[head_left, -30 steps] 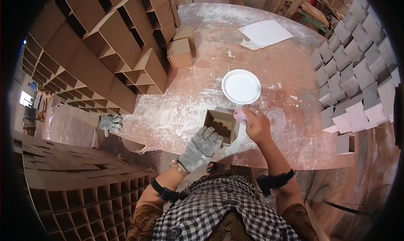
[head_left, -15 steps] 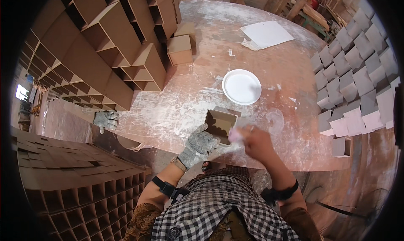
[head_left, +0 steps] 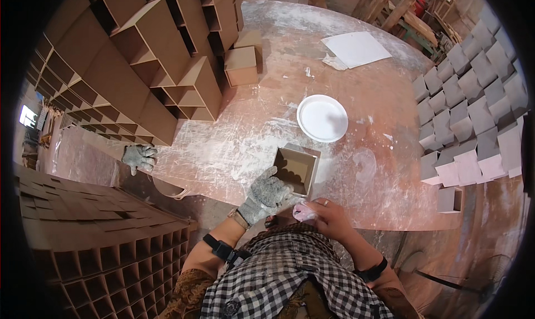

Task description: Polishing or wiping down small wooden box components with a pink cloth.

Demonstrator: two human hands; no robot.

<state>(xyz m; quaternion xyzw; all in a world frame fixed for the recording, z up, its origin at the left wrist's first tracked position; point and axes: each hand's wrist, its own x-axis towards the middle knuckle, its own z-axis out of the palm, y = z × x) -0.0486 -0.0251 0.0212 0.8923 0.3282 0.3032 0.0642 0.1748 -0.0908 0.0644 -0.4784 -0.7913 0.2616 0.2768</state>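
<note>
An open brown fibreboard box point(head_left: 314, 177) sits near the front edge of the table, its hollow side facing up. My left hand point(head_left: 265, 193), in a grey knit glove, grips the box at its near left corner. My bare right hand point(head_left: 333, 220) is just off the box's near right corner, its fingers pinched around a crumpled pinkish-white cloth point(head_left: 302, 211). Beyond the box lies a round, shallow white dish point(head_left: 322, 118); whether it holds anything is hard to see.
Brown boxes point(head_left: 161, 46) are stacked high at the left, with two smaller ones point(head_left: 241, 66) beside them. Rows of grey boxes point(head_left: 468, 107) stand at the right. A spare grey glove point(head_left: 139, 158) lies at the left table edge. A white sheet point(head_left: 356, 49) lies farther back.
My right hand has pulled back toward my body with the cloth, away from the box's right side. My left hand keeps its grip on the box.
</note>
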